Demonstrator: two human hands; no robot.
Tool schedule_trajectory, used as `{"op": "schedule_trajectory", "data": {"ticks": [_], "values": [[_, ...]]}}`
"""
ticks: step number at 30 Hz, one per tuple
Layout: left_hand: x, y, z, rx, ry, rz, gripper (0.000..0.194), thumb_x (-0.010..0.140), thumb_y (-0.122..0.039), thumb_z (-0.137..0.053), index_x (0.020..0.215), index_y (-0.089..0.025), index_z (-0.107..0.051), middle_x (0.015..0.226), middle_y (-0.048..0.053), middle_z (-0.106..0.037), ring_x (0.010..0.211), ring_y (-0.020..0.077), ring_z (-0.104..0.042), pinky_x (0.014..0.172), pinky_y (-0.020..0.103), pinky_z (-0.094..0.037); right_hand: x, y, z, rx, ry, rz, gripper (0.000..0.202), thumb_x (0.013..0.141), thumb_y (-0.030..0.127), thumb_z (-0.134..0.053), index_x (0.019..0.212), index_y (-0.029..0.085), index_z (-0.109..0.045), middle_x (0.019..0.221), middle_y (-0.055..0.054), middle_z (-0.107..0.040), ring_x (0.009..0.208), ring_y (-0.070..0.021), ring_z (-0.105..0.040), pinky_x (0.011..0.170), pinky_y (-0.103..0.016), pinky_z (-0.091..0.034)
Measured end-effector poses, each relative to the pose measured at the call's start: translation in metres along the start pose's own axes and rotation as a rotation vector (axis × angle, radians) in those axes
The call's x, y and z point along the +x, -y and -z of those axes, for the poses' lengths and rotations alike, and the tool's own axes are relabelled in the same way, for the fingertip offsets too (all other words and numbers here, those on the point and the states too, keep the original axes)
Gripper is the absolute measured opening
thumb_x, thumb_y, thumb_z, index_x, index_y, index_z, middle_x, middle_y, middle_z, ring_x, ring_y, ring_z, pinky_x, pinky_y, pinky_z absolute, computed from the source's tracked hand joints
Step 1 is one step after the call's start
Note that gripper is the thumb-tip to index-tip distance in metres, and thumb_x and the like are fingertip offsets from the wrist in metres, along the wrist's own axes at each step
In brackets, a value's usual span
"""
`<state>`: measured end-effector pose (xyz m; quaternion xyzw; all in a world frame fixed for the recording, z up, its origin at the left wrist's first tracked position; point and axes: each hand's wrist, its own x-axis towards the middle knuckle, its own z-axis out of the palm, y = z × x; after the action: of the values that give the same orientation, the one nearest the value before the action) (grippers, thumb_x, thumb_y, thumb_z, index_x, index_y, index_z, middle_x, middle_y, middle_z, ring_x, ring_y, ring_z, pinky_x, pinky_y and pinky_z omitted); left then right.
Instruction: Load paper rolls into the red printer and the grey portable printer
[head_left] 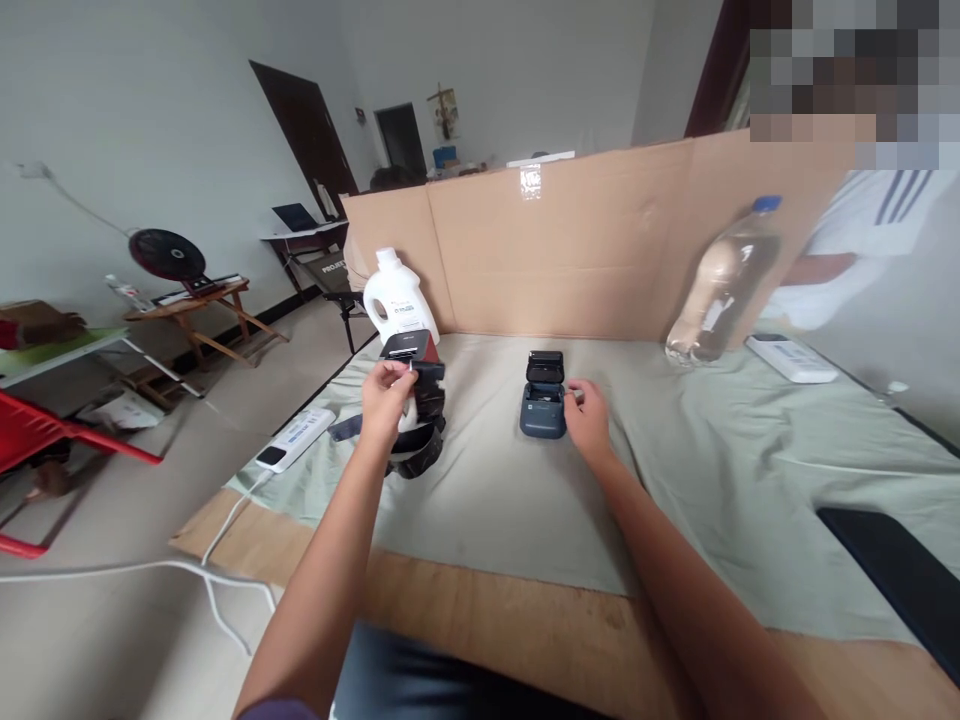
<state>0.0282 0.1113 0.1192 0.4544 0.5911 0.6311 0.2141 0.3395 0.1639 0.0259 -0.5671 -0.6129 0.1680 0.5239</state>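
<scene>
A small dark blue label printer [543, 418] stands on the cloth with its black lid [545, 367] raised. My right hand [589, 415] is at its right side, fingers bent and touching the edge. Further left, my left hand [385, 400] is closed in a pinch at a black piece; a small white bit shows at the fingertips, too small to name. Below that hand lies a black strap [420, 452] in loops. Behind it is a black and red box-like device [409, 345], partly hidden by the hand.
A white jug [401, 298] and a large clear bottle [724, 285] stand before a cardboard screen [555, 250]. White power banks [296, 440] lie left and right [791, 358]. A black flat object [889, 565] lies right. A person's sleeve [892, 210] shows behind the screen.
</scene>
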Motion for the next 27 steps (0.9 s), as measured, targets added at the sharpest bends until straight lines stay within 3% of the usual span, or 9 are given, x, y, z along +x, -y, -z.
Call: {"op": "schedule_trajectory", "data": {"ticks": [4, 7, 11, 15, 19, 21, 23, 27], "values": [[-0.011, -0.012, -0.047, -0.343, 0.116, 0.114, 0.033, 0.065, -0.036, -0.067, 0.09, -0.021, -0.049, 0.066, -0.006, -0.052, 0.055, 0.0092, -0.054, 0.06, 0.024, -0.05, 0.007, 0.038, 0.011, 0.191, 0.146, 0.04, 0.028, 0.089, 0.035, -0.045, 0.096, 0.019, -0.067, 0.093, -0.007, -0.07, 0.08, -0.0199, -0.062, 0.077, -0.03, -0.047], [-0.023, -0.015, -0.082, -0.407, 0.244, 0.06, 0.034, 0.066, -0.034, -0.068, 0.093, -0.02, -0.051, 0.073, -0.004, -0.056, 0.058, 0.0091, -0.057, 0.063, 0.025, -0.052, 0.013, 0.064, 0.021, 0.322, 0.276, 0.014, 0.027, 0.089, 0.037, -0.047, 0.1, 0.021, -0.067, 0.094, -0.003, -0.071, 0.073, -0.0159, -0.06, 0.073, -0.027, -0.047], [-0.042, -0.015, -0.116, -0.175, 0.365, -0.269, 0.033, 0.073, -0.026, -0.067, 0.103, -0.02, -0.055, 0.102, 0.005, -0.065, 0.069, 0.0122, -0.064, 0.07, 0.028, -0.054, 0.02, 0.077, 0.031, 0.395, 0.303, -0.078, 0.029, 0.09, 0.04, -0.049, 0.102, 0.022, -0.068, 0.095, -0.002, -0.071, 0.065, -0.0123, -0.057, 0.063, -0.024, -0.045], [-0.057, -0.01, -0.132, 0.179, 0.47, -0.63, 0.037, 0.081, -0.018, -0.059, 0.118, -0.024, -0.057, 0.113, 0.006, -0.067, 0.098, 0.0203, -0.066, 0.092, 0.033, -0.051, 0.027, 0.075, 0.038, 0.366, 0.336, -0.168, 0.028, 0.086, 0.043, -0.055, 0.09, 0.018, -0.069, 0.09, -0.004, -0.07, 0.064, -0.0134, -0.061, 0.055, -0.024, -0.042], [-0.064, 0.0, -0.138, 0.207, 0.52, -0.743, 0.044, 0.083, -0.015, -0.056, 0.126, -0.023, -0.054, 0.122, 0.009, -0.065, 0.113, 0.0242, -0.06, 0.102, 0.038, -0.045, 0.027, 0.075, 0.045, 0.313, 0.481, -0.167, 0.033, 0.079, 0.042, -0.069, 0.102, 0.017, -0.069, 0.086, -0.004, -0.07, 0.077, -0.0172, -0.065, 0.061, -0.024, -0.045], [-0.065, 0.005, -0.142, 0.139, 0.504, -0.72, 0.043, 0.081, -0.016, -0.057, 0.124, -0.022, -0.054, 0.118, 0.009, -0.066, 0.107, 0.023, -0.061, 0.098, 0.037, -0.047, 0.026, 0.075, 0.047, 0.285, 0.537, -0.125, 0.037, 0.077, 0.042, -0.072, 0.106, 0.019, -0.069, 0.088, -0.003, -0.069, 0.081, -0.017, -0.063, 0.066, -0.025, -0.046], [-0.064, 0.009, -0.145, 0.003, 0.468, -0.612, 0.041, 0.08, -0.018, -0.059, 0.121, -0.022, -0.054, 0.113, 0.008, -0.067, 0.094, 0.019, -0.064, 0.09, 0.033, -0.051, 0.026, 0.073, 0.048, 0.27, 0.565, -0.094, 0.039, 0.078, 0.044, -0.07, 0.108, 0.02, -0.069, 0.089, -0.002, -0.068, 0.082, -0.0164, -0.062, 0.07, -0.026, -0.046], [-0.058, 0.013, -0.153, -0.393, 0.427, -0.193, 0.041, 0.079, -0.025, -0.062, 0.117, -0.021, -0.047, 0.109, 0.007, -0.068, 0.074, 0.0114, -0.065, 0.071, 0.025, -0.052, 0.028, 0.065, 0.046, 0.28, 0.575, -0.05, 0.038, 0.085, 0.042, -0.061, 0.114, 0.019, -0.067, 0.084, -0.001, -0.065, 0.078, -0.0154, -0.059, 0.072, -0.028, -0.046]]}}
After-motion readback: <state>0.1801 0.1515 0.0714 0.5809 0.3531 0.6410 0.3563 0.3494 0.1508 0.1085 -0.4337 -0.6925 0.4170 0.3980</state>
